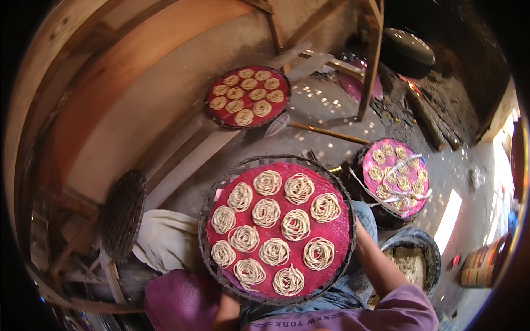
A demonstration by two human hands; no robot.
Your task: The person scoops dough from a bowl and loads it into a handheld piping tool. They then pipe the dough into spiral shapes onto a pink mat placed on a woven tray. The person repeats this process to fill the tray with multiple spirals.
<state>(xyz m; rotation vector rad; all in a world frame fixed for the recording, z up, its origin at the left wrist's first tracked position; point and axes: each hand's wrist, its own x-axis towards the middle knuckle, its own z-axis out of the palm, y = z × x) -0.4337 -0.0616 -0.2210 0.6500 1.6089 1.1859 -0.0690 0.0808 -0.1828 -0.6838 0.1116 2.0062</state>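
Above my lap is a round, dark woven tray (352,218) lined with a red plastic sheet (301,270). Several coiled nests of pale noodles (295,224) lie spread over the sheet. At the tray's right rim, my right hand (362,238) holds it, fingers hidden beneath. My left hand (228,302) is at the near left edge, under the tray, and mostly covered by it. A second lined tray with noodle nests (249,84) rests on a wooden bench toward the wall. To the right, a pink-lined basket (367,148) carries more nests, with a white strap lying across.
A bucket with pale contents (436,248) stands at my right, near a printed container (479,266). Smouldering logs (428,113) and a dark pot (408,52) are at the far right. An empty woven tray (124,212) leans at left, near a purple rounded thing (182,300).
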